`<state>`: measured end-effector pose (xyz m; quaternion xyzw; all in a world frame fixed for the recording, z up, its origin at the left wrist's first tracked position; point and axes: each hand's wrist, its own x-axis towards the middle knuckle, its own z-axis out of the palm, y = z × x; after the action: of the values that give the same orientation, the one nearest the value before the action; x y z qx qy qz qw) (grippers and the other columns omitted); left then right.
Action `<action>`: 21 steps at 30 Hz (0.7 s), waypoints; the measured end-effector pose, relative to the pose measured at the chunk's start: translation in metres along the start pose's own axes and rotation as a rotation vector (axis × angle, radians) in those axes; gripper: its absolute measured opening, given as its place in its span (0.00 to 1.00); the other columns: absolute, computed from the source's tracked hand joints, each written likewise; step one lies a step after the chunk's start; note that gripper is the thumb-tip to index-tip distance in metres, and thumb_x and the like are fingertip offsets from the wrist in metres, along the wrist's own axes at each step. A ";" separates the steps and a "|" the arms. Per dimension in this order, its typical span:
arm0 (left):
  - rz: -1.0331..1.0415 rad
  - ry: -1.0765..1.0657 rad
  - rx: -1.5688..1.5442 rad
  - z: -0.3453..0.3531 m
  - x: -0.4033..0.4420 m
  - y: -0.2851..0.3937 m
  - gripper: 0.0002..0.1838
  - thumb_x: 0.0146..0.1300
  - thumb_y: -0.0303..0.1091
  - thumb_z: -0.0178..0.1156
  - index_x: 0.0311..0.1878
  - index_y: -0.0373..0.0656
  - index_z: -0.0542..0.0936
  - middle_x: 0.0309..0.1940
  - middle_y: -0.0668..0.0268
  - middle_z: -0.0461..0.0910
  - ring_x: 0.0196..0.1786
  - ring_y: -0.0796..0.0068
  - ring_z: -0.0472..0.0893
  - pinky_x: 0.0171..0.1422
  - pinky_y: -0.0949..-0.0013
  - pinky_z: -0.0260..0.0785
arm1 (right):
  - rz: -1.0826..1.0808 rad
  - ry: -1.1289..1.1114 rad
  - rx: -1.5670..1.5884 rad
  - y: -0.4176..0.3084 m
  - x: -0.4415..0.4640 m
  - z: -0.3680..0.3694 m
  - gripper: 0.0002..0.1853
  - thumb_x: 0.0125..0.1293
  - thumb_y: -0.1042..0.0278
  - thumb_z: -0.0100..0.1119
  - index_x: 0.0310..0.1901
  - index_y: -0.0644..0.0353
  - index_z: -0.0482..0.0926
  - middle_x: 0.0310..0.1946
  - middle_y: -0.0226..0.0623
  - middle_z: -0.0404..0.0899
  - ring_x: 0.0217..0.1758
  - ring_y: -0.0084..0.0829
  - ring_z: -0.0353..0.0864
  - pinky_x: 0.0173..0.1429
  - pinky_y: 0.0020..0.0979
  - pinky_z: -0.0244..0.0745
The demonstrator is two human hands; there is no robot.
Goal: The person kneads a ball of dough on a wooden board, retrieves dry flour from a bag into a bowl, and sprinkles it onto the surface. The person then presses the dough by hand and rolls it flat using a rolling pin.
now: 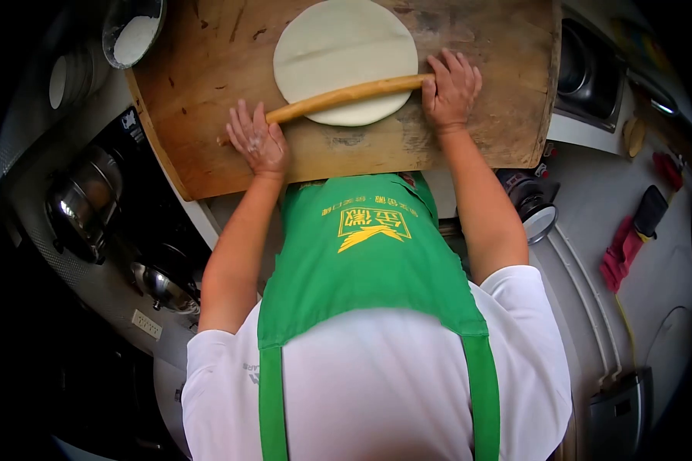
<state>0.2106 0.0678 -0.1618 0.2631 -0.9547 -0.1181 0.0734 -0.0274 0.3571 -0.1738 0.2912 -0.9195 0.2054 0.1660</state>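
Observation:
A wooden rolling pin (pixel 346 96) lies slantwise across the near part of a round, flat sheet of pale dough (pixel 344 50). My left hand (pixel 258 143) rests over the pin's left end, which pokes out a little past the fingers; some flour shows on the skin. At the pin's right end, my right hand (pixel 451 91) lies over it, thumb against the wood and fingers pointing away from me. Both hands hold the pin from above. Under the dough is a worn wooden board (pixel 200 100), with its near edge close to the green apron (pixel 377 261).
A bowl of white flour (pixel 134 38) stands by the board's far left corner. Stacked white bowls (pixel 69 81) and shiny metal pots (pixel 88 200) are on the left. A dark stove or sink unit (pixel 588 73) borders the right side. A pink cloth (pixel 621 250) hangs farther right.

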 end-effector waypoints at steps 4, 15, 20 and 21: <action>-0.031 0.008 -0.044 0.008 -0.015 0.002 0.31 0.76 0.47 0.44 0.76 0.41 0.66 0.82 0.48 0.54 0.84 0.41 0.48 0.85 0.37 0.33 | 0.073 -0.076 -0.007 -0.001 -0.005 -0.002 0.22 0.75 0.46 0.47 0.52 0.45 0.88 0.64 0.30 0.80 0.73 0.42 0.70 0.80 0.52 0.50; 0.291 0.177 0.020 -0.007 0.189 -0.008 0.19 0.64 0.38 0.54 0.54 0.48 0.85 0.67 0.51 0.76 0.72 0.41 0.70 0.76 0.44 0.62 | 0.234 -0.078 0.046 -0.015 0.184 0.063 0.21 0.77 0.54 0.50 0.32 0.57 0.86 0.31 0.48 0.85 0.37 0.54 0.84 0.42 0.52 0.78; 0.355 0.190 0.031 -0.006 0.239 -0.023 0.18 0.65 0.35 0.54 0.53 0.43 0.87 0.67 0.44 0.75 0.70 0.39 0.71 0.76 0.46 0.64 | 0.310 -0.143 0.080 -0.018 0.227 0.083 0.25 0.78 0.48 0.47 0.32 0.57 0.86 0.32 0.48 0.86 0.38 0.54 0.84 0.44 0.53 0.78; 0.356 0.203 0.031 0.000 0.246 -0.025 0.18 0.65 0.35 0.54 0.53 0.43 0.87 0.67 0.44 0.75 0.70 0.39 0.71 0.76 0.46 0.64 | 0.325 -0.122 0.095 -0.018 0.231 0.085 0.26 0.78 0.48 0.47 0.32 0.57 0.86 0.32 0.48 0.86 0.38 0.54 0.84 0.45 0.53 0.78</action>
<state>0.0137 -0.0805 -0.1490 0.1016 -0.9756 -0.0612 0.1850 -0.2115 0.1956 -0.1438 0.1585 -0.9521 0.2544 0.0605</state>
